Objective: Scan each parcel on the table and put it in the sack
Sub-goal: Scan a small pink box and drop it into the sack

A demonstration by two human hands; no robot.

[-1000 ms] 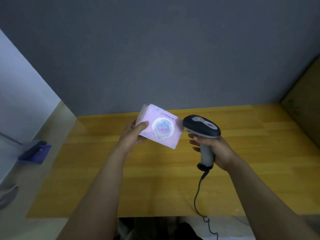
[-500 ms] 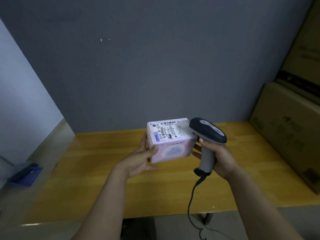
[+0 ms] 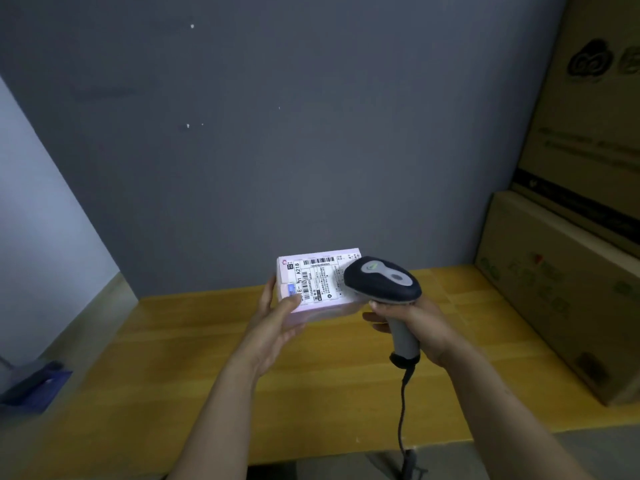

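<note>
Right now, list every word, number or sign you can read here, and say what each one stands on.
"A21B": on the white shipping label on the pink parcel, beside its left edge.
"11": on the same label, just before "A21B"; partly blurred.
Barcodes and small print on that label: too small to read.
Round swirl logo and other print on the cardboard boxes at right: too dim and blurred to read.
Scanner: no readable text.

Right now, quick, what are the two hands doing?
Left hand: closed on the parcel.
Right hand: closed on the scanner.
</note>
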